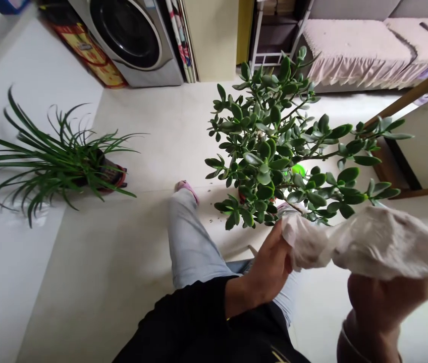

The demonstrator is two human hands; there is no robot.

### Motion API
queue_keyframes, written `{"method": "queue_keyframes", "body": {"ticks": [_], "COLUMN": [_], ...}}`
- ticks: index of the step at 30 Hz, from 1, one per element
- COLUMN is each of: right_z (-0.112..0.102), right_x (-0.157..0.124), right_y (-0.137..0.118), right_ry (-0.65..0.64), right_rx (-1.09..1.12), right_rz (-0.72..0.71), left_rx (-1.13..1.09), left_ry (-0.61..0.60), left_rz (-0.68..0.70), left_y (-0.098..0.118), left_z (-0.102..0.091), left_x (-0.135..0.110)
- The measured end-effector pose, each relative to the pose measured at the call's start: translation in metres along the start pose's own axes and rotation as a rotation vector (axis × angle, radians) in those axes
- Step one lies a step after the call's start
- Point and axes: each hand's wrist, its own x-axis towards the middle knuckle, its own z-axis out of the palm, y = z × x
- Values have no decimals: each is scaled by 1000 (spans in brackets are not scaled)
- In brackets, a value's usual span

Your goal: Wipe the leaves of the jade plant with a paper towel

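Note:
A crumpled white tissue (386,242) stretches between my two hands, just in front of a jade plant (270,151). My left hand (269,264) is closed on the tissue's bunched left end, close to the plant's lower leaves. My right hand (390,302) is under the wider right part and seems to grip it, though the tissue covers most of its fingers. The plant has thick, glossy green leaves on several branches. Its pot is almost wholly hidden beneath the foliage.
A long-leaved potted plant (81,161) stands on the left by the white wall. A washing machine (134,40) and a sofa with pink covers (350,45) are at the back. A wood-framed piece of furniture (426,146) stands on the right. Small bits lie on the floor (142,227).

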Motion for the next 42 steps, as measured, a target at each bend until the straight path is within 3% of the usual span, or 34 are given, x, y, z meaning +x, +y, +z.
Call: {"method": "queue_keyframes", "body": {"ticks": [2,5,11,20,26,30,36,42], "right_z": [6,17,36,46,50,50,46,38], "right_x": [17,35,49,53,57,55,54,49], "right_y": [-7,-15,-17,-9,-7,-6,-2,0], "right_ry": [24,-102,-252,-294,-223,-160,-217,-181], "right_rx": [-196,-327,-292,-282,-165,-207,-185,-222], "right_rz": [-41,-35,-88,-15,57,11,0,-28], "left_rx": [2,7,209,432,415,432,475,478], "left_ry": [49,79,99,118,83,110,113,137], "left_rz": [112,252,328,450,462,470,470,453], "left_y": [1,-2,-8,5,-3,-7,-10,-9], "left_z": [6,12,14,13,13,11,8,12], "left_x": [9,25,52,79,75,70,72,70]}}
